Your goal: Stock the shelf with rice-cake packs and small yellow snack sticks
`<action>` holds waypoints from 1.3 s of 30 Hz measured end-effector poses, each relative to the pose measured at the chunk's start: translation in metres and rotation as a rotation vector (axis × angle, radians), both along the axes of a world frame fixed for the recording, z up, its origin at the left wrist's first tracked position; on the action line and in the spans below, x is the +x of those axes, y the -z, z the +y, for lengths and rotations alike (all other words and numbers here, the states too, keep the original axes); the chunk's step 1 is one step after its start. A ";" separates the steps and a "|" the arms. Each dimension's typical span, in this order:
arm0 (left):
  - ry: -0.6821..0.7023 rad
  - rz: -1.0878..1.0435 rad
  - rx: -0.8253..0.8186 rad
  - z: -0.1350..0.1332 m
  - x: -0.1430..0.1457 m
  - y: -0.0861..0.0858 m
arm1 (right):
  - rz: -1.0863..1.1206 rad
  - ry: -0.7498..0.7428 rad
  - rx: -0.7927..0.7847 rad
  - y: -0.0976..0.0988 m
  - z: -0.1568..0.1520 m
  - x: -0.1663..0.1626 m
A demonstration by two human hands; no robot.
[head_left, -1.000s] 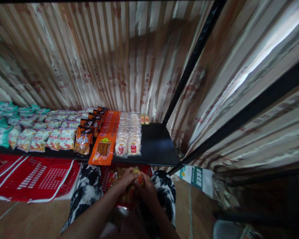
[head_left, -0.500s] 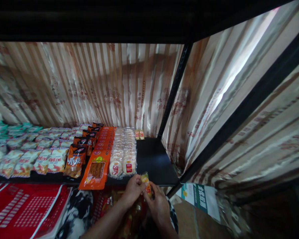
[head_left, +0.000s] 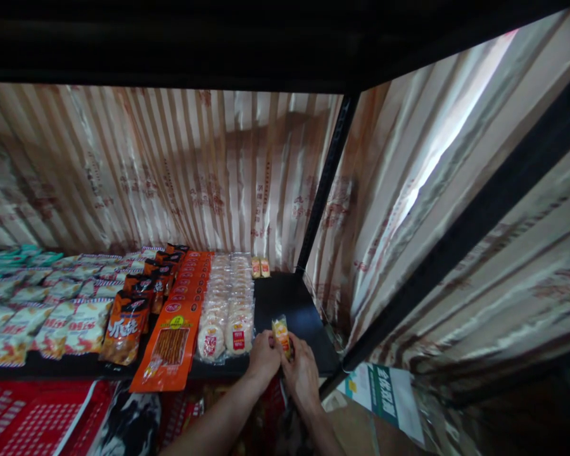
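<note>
The left hand (head_left: pixel 264 356) and the right hand (head_left: pixel 302 375) met at the front edge of the black shelf (head_left: pixel 292 303), fingers of both closed on one small yellow packet (head_left: pixel 281 332), which stood upright between them just above the shelf board; whether its lower end touched the board could not be told. The left hand's fingertips pinched the packet's left side and the right hand's thumb and fingers held its right side, the two hands touching each other. Just left of the hands lay two rows of round cracker packs (head_left: pixel 227 316) running to the back of the shelf, and beside those a row of long orange packets (head_left: pixel 170 347), the front one overhanging the edge. Further left stood dark orange bags (head_left: pixel 123 326), then rows of pale bags (head_left: pixel 52 323). Two small packets (head_left: pixel 260 267) of the same yellow kind sat at the back of the shelf, well apart from the hands. A striped sheet (head_left: pixel 171 177) covered the rear, a black post (head_left: pixel 323 183) rose at the right corner, and a red basket (head_left: pixel 38 418) lay below the shelf.
</note>
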State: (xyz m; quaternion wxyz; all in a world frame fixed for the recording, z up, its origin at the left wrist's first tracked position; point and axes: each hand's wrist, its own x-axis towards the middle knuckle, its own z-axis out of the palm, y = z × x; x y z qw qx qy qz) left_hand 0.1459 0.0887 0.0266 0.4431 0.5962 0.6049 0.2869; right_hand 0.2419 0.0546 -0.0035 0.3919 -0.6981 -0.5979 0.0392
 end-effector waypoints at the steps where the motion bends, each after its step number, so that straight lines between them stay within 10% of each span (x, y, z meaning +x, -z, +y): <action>1: -0.003 -0.002 -0.018 0.002 0.002 0.000 | 0.004 0.001 -0.008 0.000 0.004 0.001; 39: -0.047 0.066 -0.059 0.090 0.063 -0.001 | 0.217 0.085 -0.130 0.000 0.106 0.038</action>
